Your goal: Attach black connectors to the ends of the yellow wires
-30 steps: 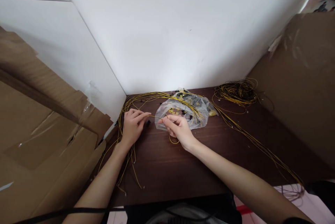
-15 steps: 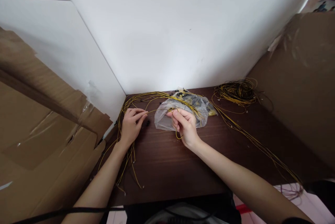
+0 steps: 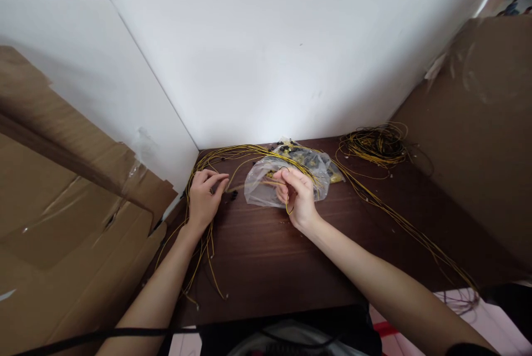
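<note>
My right hand (image 3: 300,199) is closed in a pinch on a thin yellow wire (image 3: 287,206), which loops below its fingers. A motion-blurred stretch of wire runs leftward from it toward my left hand (image 3: 203,198). The left thumb and index finger are nearly together; whether they grip the wire cannot be made out. Behind the right hand lies a clear plastic bag (image 3: 258,187), its mouth facing left, with yellow and black bits inside. A bundle of yellow and black wires (image 3: 233,149) arches behind both hands and hangs down past my left forearm. Small black pieces (image 3: 233,196) lie beside the left fingertips.
A coiled heap of yellow and black wire (image 3: 376,144) sits at the back right of the dark wooden table (image 3: 270,267). More wires (image 3: 399,217) trail off the right edge. Cardboard (image 3: 75,212) stands at left, another cardboard panel (image 3: 477,123) at right, a white wall behind.
My right hand has shifted slightly right, and my left hand slightly left. The wire between them, taut and raised before, now hangs lower and is blurred.
</note>
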`<state>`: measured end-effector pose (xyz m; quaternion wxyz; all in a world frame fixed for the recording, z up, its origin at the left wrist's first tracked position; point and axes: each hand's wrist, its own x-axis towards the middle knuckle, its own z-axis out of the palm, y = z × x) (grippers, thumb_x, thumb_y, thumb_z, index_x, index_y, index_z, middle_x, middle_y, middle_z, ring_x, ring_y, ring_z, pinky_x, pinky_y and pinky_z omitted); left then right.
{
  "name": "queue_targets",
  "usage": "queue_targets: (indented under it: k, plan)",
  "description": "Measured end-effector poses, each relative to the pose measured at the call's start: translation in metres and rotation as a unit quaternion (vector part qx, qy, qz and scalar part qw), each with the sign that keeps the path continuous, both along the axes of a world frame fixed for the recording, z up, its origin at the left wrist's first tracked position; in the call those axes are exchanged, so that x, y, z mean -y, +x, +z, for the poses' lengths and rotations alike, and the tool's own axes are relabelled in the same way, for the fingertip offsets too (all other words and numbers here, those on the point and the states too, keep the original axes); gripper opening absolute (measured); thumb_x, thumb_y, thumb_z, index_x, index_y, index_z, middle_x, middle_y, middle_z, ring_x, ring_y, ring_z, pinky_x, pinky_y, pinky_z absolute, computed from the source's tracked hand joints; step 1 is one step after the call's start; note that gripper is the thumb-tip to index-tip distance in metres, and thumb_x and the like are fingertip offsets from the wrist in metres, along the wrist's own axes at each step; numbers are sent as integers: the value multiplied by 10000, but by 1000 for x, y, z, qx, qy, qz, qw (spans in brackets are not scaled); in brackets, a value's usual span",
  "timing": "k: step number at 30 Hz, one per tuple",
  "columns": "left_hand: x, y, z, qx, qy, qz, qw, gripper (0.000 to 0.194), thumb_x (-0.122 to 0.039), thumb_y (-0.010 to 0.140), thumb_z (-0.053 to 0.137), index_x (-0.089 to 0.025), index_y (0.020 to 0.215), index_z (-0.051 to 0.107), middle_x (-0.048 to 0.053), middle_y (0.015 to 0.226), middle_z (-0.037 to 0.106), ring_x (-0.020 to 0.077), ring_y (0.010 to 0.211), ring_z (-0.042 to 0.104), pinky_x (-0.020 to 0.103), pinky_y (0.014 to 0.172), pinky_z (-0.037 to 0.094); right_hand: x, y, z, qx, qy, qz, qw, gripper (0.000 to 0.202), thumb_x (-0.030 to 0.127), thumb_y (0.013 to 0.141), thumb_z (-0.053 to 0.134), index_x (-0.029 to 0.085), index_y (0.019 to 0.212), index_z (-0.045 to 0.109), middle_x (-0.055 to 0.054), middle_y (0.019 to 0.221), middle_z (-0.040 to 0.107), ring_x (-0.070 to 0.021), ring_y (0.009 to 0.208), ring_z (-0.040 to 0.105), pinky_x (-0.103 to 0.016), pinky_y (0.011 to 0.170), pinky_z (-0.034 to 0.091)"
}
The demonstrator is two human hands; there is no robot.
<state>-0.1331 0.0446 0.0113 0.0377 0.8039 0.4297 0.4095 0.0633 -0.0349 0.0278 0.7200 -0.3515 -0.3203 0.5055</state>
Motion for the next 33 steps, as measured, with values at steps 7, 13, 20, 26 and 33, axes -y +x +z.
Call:
queue_targets:
  k: [7, 13, 20, 26, 33]
  plan:
    - [5, 3, 9, 35, -109, -46, 992, 261, -317, 866, 456, -164, 888, 666, 7, 672, 560, 117, 595, 477, 245, 577, 376, 11, -7, 2, 151, 36, 73, 985, 256, 385, 771, 569, 149, 696, 633, 49, 463, 385, -58, 409, 312, -212, 400, 211]
    - [6, 3, 7, -40, -79, -60, 994, 261, -308, 866, 458, -154, 888, 667, 31, 716, 566, 144, 683, 505, 264, 637, 398, 20, -9, 6, 244, 78, 136, 957, 261, 358, 810, 524, 143, 716, 637, 23, 527, 475, -71, 457, 397, -207, 436, 285]
    - [4, 1, -1, -140, -52, -30, 988, 260, -354, 854, 476, -186, 847, 675, 41, 760, 569, 184, 790, 486, 309, 719, 405, 28, -13, 11, 358, 145, 197, 901, 271, 309, 820, 488, 127, 709, 655, 15, 522, 473, -73, 458, 377, -208, 440, 275]
    - [3, 2, -2, -138, -37, -67, 987, 245, -368, 827, 523, -187, 877, 680, 56, 824, 528, 189, 814, 459, 332, 756, 410, 29, -16, 9, 386, 156, 202, 887, 239, 260, 808, 489, 129, 686, 647, 27, 496, 453, -65, 446, 344, -197, 436, 273]
    - [4, 3, -2, -140, -31, -69, 987, 180, -336, 802, 559, -202, 836, 674, 48, 813, 490, 195, 820, 443, 338, 742, 405, 27, -18, 8, 394, 147, 205, 884, 214, 237, 793, 495, 128, 681, 641, 34, 488, 464, -58, 436, 336, -188, 431, 266]
